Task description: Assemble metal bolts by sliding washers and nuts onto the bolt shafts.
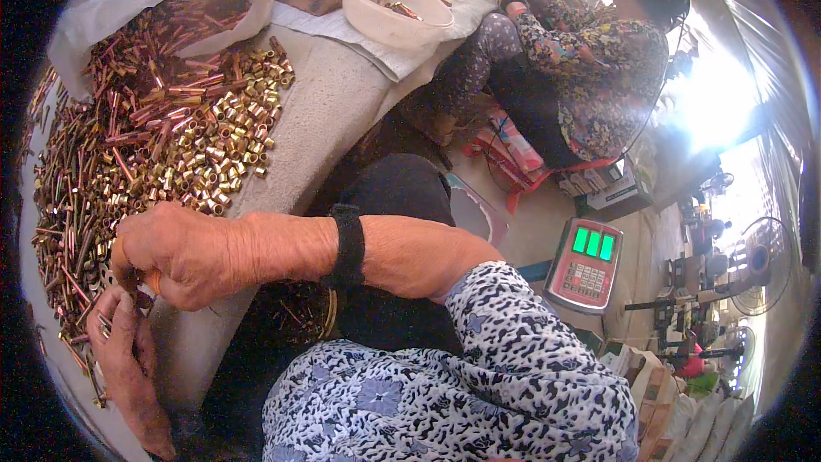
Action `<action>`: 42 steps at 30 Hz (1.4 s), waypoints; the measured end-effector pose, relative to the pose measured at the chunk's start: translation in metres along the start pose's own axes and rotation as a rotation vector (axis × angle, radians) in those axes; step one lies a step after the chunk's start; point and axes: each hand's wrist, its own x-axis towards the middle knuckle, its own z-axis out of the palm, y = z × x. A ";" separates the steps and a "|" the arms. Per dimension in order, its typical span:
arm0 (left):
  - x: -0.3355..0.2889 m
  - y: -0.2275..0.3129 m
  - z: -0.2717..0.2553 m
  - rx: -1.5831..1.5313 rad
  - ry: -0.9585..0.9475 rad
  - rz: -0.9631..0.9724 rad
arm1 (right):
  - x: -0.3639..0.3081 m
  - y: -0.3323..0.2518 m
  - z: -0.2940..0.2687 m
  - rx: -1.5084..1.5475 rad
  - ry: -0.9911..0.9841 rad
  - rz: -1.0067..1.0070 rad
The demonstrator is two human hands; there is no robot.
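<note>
"What could go wrong at our table (329, 90), left of frame?"
"Our right hand (184, 252), lower left, could scatter the brass sleeves (227, 141) if the wrist swings; its fingers curl, but whether they pinch anything, we can't tell. Our left hand (124, 359) below pinches small metal pieces (104, 326), which could drop if we slacken."
"Our count?"
"One table, two hands; sleeves uncountable, pieces partly hidden."
</note>
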 end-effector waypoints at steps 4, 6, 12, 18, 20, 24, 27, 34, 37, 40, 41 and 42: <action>-0.004 -0.002 0.011 -0.046 0.040 0.095 | -0.001 0.000 0.000 0.016 -0.010 0.017; -0.002 -0.004 0.009 -0.004 0.022 0.156 | 0.001 -0.005 -0.002 0.022 0.012 0.070; 0.004 0.001 0.009 -0.117 -0.053 0.091 | 0.000 -0.011 -0.007 -0.190 -0.073 0.156; 0.004 0.000 0.009 -0.124 -0.101 0.125 | -0.002 -0.007 -0.001 -0.270 -0.118 0.187; 0.005 -0.004 0.007 -0.129 -0.091 0.124 | -0.001 -0.009 -0.002 -0.260 -0.109 0.189; 0.000 0.004 0.012 -0.097 -0.007 0.084 | -0.002 -0.012 -0.006 -0.295 -0.114 0.164; 0.003 -0.003 0.010 -0.134 -0.020 0.073 | -0.002 -0.014 -0.010 -0.312 -0.144 0.200; -0.006 0.013 0.011 0.090 -0.097 0.201 | 0.001 -0.007 -0.006 -0.291 -0.172 0.090; 0.006 0.019 0.022 0.306 -0.033 0.389 | -0.008 -0.002 -0.012 -0.290 0.010 0.182; -0.004 0.034 0.020 0.134 -0.136 0.104 | -0.002 -0.011 -0.021 -0.265 0.051 0.319; -0.006 0.032 0.020 0.101 -0.081 0.104 | -0.003 -0.010 -0.021 -0.219 0.086 0.328; -0.009 0.038 0.015 0.118 -0.123 0.073 | -0.003 -0.010 -0.019 -0.187 0.121 0.341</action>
